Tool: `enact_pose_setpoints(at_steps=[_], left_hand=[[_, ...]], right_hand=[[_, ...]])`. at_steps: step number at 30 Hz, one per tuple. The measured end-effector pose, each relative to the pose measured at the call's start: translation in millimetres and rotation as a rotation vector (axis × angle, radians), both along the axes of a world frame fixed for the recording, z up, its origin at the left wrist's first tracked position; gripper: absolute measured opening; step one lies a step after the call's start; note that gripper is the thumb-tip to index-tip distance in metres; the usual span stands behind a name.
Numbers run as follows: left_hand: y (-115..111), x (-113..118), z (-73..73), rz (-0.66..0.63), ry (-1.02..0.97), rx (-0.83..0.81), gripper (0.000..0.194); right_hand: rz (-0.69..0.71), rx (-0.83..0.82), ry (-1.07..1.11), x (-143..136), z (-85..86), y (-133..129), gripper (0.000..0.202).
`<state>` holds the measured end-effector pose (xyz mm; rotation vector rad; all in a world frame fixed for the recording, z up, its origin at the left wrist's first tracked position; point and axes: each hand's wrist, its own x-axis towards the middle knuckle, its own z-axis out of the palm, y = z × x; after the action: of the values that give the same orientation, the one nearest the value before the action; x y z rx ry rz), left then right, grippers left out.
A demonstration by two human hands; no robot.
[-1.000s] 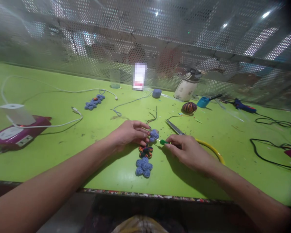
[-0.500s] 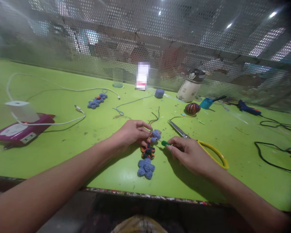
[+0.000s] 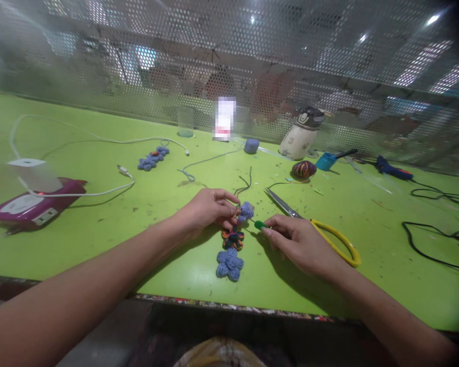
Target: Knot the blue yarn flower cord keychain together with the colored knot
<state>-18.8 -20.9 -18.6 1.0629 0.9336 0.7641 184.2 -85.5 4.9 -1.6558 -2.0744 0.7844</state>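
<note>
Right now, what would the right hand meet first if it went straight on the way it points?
Likely the upper blue yarn flower at the left hand; the green-handled tool in the right hand points at it, though depth is unclear.

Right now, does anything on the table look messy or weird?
Yes, a little: tiny scraps lie scattered near the striped yarn ball, like litter. At the back, a bright panel looks like blurry squares, so I can't tell what it shows. The woolly flowers by the left hand show no clear damage.
</note>
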Motion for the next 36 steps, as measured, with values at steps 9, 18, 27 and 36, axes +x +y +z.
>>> enact_pose_setpoints(at_steps=[9, 18, 27, 36], left_hand=[[-1.1, 0.6, 4.8, 0.012, 0.011, -0.007, 0.022], [-1.8, 2.5, -3.3, 0.026, -0.072, 0.017, 0.024], [-6.6, 3.3, 6.5, 0.031, 0.004, -0.017, 0.02], [-2.8, -2.4, 7.0, -0.02, 0.002, 0.002, 0.003]], right_hand=[[-0.017, -0.049, 0.049, -1.5, -0.3, 2.2, 0.021], [-0.021, -0.119, 0.182, -3.9, -5.3, 1.1, 0.021], [-0.033, -0.116, 0.199, -4.0, -7.1, 2.2, 0.021], [-0.039, -0.137, 0.229, -2.0, -9.2, 0.2, 0.021]])
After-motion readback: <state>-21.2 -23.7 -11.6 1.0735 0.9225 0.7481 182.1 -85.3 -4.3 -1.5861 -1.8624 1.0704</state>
